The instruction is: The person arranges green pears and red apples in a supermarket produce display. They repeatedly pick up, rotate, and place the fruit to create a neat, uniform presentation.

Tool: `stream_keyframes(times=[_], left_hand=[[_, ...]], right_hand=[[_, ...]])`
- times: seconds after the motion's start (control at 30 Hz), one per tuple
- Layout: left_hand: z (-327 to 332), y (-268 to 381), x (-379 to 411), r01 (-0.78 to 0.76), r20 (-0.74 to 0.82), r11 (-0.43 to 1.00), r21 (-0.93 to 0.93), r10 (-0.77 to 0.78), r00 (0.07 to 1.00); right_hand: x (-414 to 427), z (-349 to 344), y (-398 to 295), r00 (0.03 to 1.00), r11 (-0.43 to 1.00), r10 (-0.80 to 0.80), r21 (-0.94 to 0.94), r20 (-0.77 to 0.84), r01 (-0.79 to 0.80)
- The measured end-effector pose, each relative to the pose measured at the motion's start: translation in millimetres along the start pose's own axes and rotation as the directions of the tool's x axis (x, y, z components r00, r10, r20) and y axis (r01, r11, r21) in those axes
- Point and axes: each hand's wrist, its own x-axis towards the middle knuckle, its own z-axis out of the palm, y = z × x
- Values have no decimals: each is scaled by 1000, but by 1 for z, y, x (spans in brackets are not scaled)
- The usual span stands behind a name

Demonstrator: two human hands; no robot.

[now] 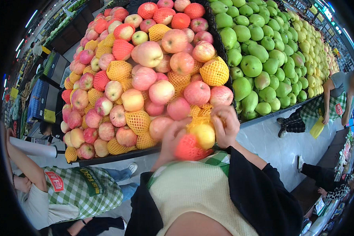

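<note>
Just above the front of my body, a yellow apple point(206, 136) sits between my two hands, with a yellow foam net sleeve point(199, 121) around its upper side. My right hand point(226, 126) has its fingers curled at the edge of that sleeve and pinches it. My left hand point(172, 141), blurred, is closed around a red foam net sleeve point(190, 149) below and left of the apple. Whether fruit is inside the red sleeve is hidden. Pink-red apples point(161, 92) lie heaped in front of me, some in yellow net sleeves point(214, 71) or red ones point(122, 49).
A black divider point(221, 44) separates the apples from green pears point(251, 66); yellow fruit point(309, 56) lies beyond. A person in a checked apron point(85, 191) stands close at left. Another aproned person point(312, 107) is at right with a yellow sheet point(316, 127). Someone else point(336, 188) is lower right.
</note>
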Motion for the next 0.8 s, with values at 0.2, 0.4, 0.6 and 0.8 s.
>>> stream_keyframes(times=[0.2, 0.4, 0.6, 0.8], left_hand=[[-5, -9, 6, -28, 59, 967, -254, 44, 997], [-5, 16, 6, -50, 180, 999, -4, 50, 982], [-8, 10, 3, -15, -11, 993, -117, 14, 1000], [2, -19, 4, -299, -114, 672, 677, 497, 860]], right_hand=[[-11, -11, -5, 955, 999, -26, 32, 294, 18], [18, 4, -12, 875, 967, -17, 232, 484, -109], [3, 21, -12, 992, 990, -118, -70, 44, 120], [-8, 9, -8, 925, 962, -264, 8, 274, 272]])
